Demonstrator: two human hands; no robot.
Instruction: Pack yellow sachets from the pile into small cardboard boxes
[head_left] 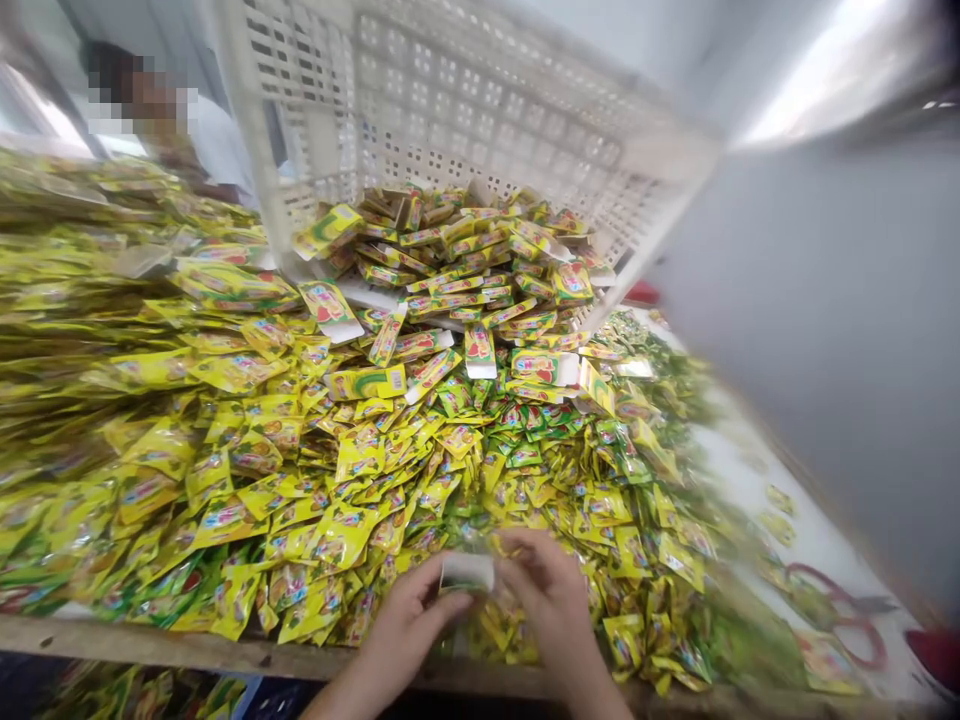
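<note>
At the front edge of the heap, my left hand [414, 612] grips a small carton [466, 573] whose white flap faces up. Close against the carton's right side is my right hand [546, 585], its fingers bent together and blurred. What those fingers hold, if anything, I cannot make out. All around both hands lie yellow and green sachets [345, 535] in a deep pile. Beyond them, several small yellow cartons [480, 350] spill from a tipped white plastic crate [487, 125], some with their white flaps standing out.
Red-handled scissors [855, 620] rest on the white tabletop [739, 465] at the right. A wooden edge [172, 650] runs along the front, with more sachets below it. A grey wall [817, 330] stands to the right. Another person [217, 135] is behind the heap at the left.
</note>
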